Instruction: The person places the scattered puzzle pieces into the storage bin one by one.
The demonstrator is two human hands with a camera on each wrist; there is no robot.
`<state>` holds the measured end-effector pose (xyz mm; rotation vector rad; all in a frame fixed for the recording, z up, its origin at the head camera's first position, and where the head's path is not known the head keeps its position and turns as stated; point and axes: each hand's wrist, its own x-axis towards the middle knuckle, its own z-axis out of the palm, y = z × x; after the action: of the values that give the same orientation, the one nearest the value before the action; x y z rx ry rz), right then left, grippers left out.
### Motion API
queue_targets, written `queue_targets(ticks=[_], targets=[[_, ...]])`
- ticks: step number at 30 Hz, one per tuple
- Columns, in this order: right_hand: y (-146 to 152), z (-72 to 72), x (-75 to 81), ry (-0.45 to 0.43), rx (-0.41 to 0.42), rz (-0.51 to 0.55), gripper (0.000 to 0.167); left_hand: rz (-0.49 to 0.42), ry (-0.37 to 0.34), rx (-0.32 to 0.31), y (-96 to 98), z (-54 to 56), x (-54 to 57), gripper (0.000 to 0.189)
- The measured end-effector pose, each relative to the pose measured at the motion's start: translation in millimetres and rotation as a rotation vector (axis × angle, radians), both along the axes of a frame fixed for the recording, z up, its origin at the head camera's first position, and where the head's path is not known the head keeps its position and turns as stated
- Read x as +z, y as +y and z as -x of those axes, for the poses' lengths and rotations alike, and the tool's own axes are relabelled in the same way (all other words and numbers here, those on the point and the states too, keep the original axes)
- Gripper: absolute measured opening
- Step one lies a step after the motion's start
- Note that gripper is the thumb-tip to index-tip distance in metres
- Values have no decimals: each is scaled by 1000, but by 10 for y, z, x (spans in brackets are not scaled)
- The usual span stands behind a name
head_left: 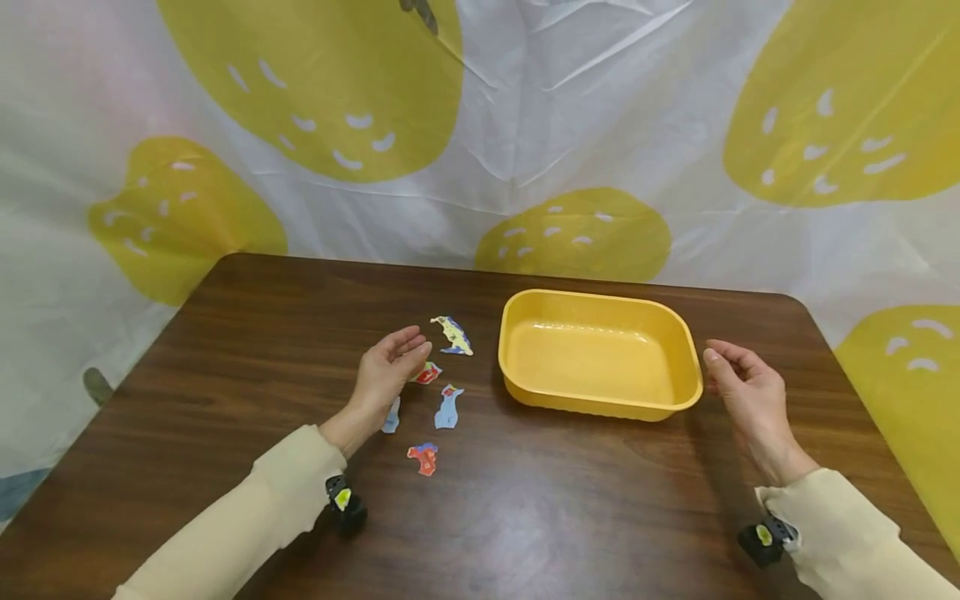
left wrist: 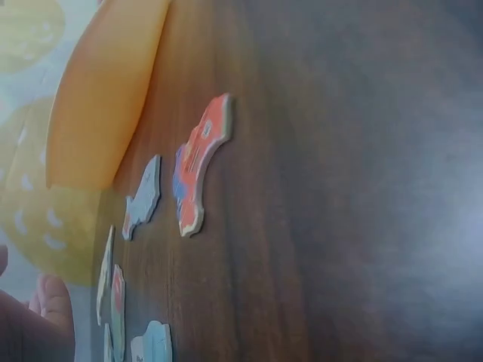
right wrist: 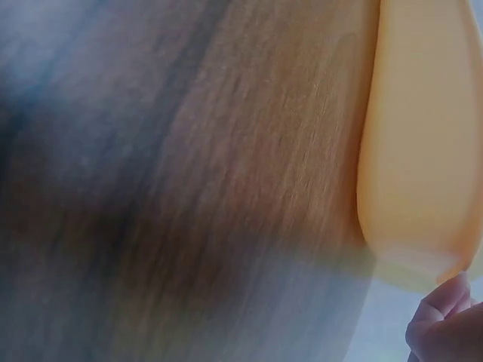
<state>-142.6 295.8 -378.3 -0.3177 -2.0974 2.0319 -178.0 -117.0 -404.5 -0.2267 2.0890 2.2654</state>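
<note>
My left hand [head_left: 384,375] hovers over the left-middle of the table with fingers nearly straight and holds nothing. It partly hides a red-and-green puzzle piece [head_left: 428,373] and a light blue piece [head_left: 392,417]. Around it lie a yellow-and-blue piece [head_left: 453,335], another light blue piece [head_left: 447,407] and a red-and-blue piece [head_left: 424,458]; the left wrist view shows this red piece [left wrist: 204,158] as thick, flat board. My right hand [head_left: 750,400] is beside the right end of a yellow plastic tray [head_left: 600,402], fingers loosely bent, fingertips right at the rim.
The dark wooden table [head_left: 555,508] reaches back to a hanging white cloth [head_left: 495,100] printed with large yellow fruit. A black camera strap [head_left: 345,504] sits on the left wrist and another strap [head_left: 765,537] on the right.
</note>
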Motion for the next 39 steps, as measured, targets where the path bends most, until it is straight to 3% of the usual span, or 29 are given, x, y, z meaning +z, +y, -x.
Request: queue_targets(ticks=[12,19,30,39], targets=[[-1,75,-22,-104,7,73,5,45,-87,51,162,288,-55,48],[-26,116,-37,-111,-4,72,9,105,-117,65,206,377,-65,49],[-44,156,-65,-157,-24,50,9,360,-44,62,280,489,-108,46],[-64,183,-82,-145,-43,53,4,653,-3,31,327,502,-105,44]])
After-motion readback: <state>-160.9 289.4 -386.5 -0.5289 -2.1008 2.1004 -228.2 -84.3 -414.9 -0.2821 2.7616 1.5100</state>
